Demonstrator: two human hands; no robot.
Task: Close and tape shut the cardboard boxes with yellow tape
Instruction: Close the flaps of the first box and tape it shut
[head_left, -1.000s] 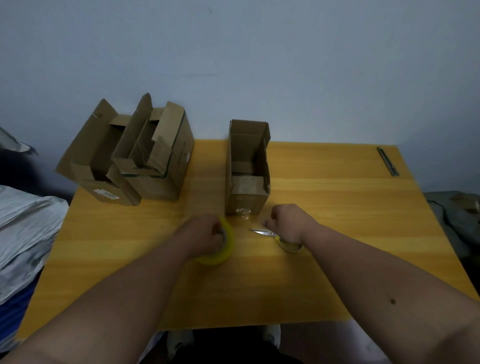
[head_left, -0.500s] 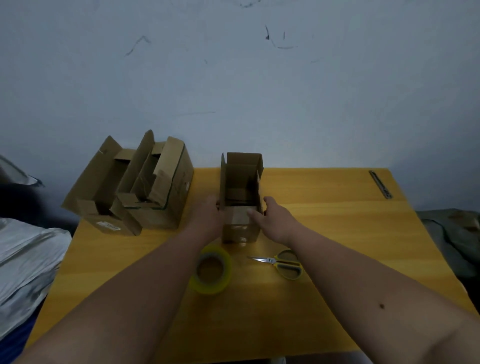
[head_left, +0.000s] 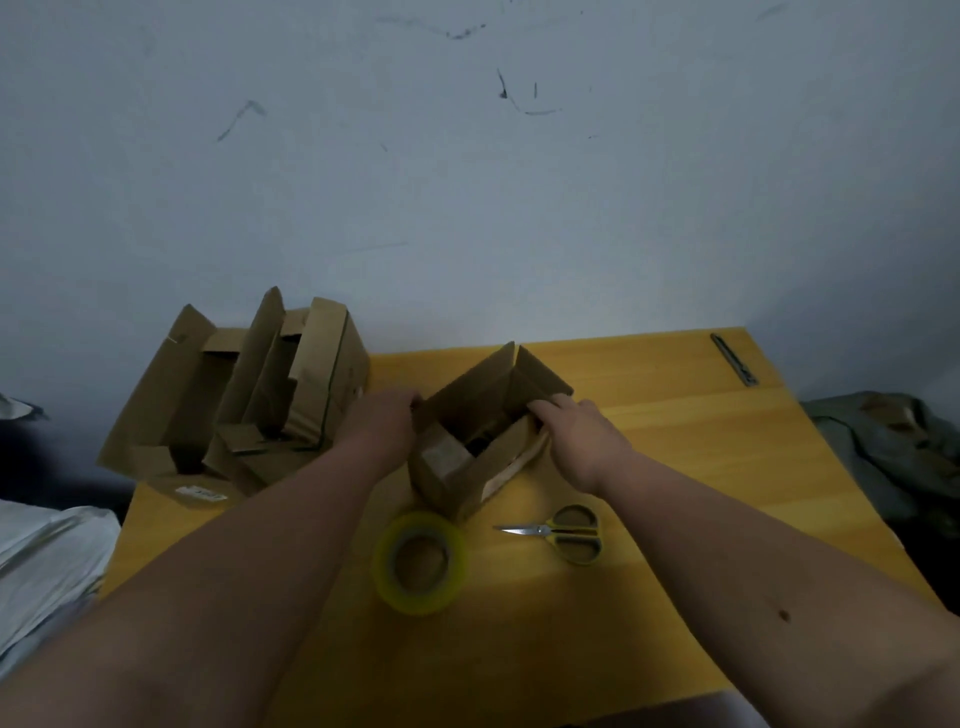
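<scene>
A small open cardboard box (head_left: 457, 478) sits turned at an angle in the middle of the yellow table (head_left: 701, 467), its flaps standing up. My left hand (head_left: 384, 423) grips its left side and my right hand (head_left: 576, 431) grips its right side, fingers curled over the edge. A roll of yellow tape (head_left: 420, 562) lies flat on the table just in front of the box. Yellow-handled scissors (head_left: 563, 532) lie to the right of the roll.
Two more open cardboard boxes (head_left: 244, 400) lean together at the table's back left corner, partly over the edge. A dark utility knife (head_left: 733, 358) lies at the back right. Grey cloth (head_left: 893, 447) sits off the right side, pale fabric (head_left: 41, 561) off the left.
My hands left the tape roll and scissors on the table, took the middle box by its sides, and have turned it to an angle.
</scene>
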